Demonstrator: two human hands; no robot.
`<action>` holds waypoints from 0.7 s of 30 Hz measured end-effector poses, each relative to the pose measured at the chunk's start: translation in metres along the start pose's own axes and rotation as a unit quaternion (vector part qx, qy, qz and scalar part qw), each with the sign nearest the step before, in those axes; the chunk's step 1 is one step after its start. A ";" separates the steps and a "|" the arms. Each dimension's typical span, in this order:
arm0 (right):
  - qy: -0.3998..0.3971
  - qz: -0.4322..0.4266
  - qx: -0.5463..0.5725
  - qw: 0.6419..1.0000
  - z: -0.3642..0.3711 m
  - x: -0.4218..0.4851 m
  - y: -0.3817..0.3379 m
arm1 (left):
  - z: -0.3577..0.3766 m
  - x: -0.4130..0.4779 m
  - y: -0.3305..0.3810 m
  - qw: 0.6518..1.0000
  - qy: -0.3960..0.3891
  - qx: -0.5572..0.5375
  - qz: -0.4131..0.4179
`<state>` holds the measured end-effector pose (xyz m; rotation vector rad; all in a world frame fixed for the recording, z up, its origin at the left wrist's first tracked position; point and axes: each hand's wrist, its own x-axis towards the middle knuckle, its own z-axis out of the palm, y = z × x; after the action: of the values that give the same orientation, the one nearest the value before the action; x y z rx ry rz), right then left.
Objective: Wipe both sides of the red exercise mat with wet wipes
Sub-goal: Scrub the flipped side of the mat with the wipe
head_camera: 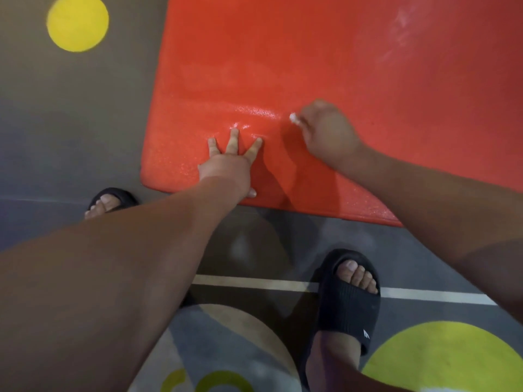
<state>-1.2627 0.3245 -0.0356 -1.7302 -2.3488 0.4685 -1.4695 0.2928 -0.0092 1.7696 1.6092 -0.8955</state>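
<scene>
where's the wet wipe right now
Head view, centre: the wet wipe peeks out of the right hand on the red mat, right of the spread left hand.

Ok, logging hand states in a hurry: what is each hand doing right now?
Left hand: open, fingers spread flat on the red mat.
Right hand: closed round a white wet wipe, against the mat.

Left hand (226, 168): palm down, fingers straight and spread.
Left arm: stretched forward from the lower left.
Right hand (328, 134): fingers curled, pinching a small white wet wipe (293, 119).
Right arm: reaching in from the right.
</scene>
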 end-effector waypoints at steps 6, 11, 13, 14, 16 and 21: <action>-0.116 -0.252 0.013 0.961 -0.007 -0.073 -0.003 | -0.029 0.001 -0.003 0.981 0.184 0.061 0.026; -0.003 -0.169 -0.051 0.984 -0.020 -0.027 0.067 | -0.050 0.035 0.016 0.957 0.279 -0.021 0.070; 0.068 -0.018 -0.073 0.995 -0.028 -0.007 0.092 | -0.055 0.054 0.025 0.947 0.305 -0.045 0.084; 0.089 0.053 -0.079 0.992 -0.030 -0.002 0.097 | -0.057 0.063 0.029 0.942 0.319 -0.050 0.090; 0.098 0.095 -0.071 0.988 -0.026 -0.004 0.090 | -0.063 0.079 0.040 0.931 0.344 -0.060 0.108; -0.058 -0.161 0.022 0.985 -0.014 -0.056 0.056 | -0.078 0.114 0.059 0.901 0.401 -0.117 0.115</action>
<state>-1.1912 0.2886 -0.0403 -1.2999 -2.6112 0.5726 -1.3982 0.4169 -0.0536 2.2227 1.8047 0.1949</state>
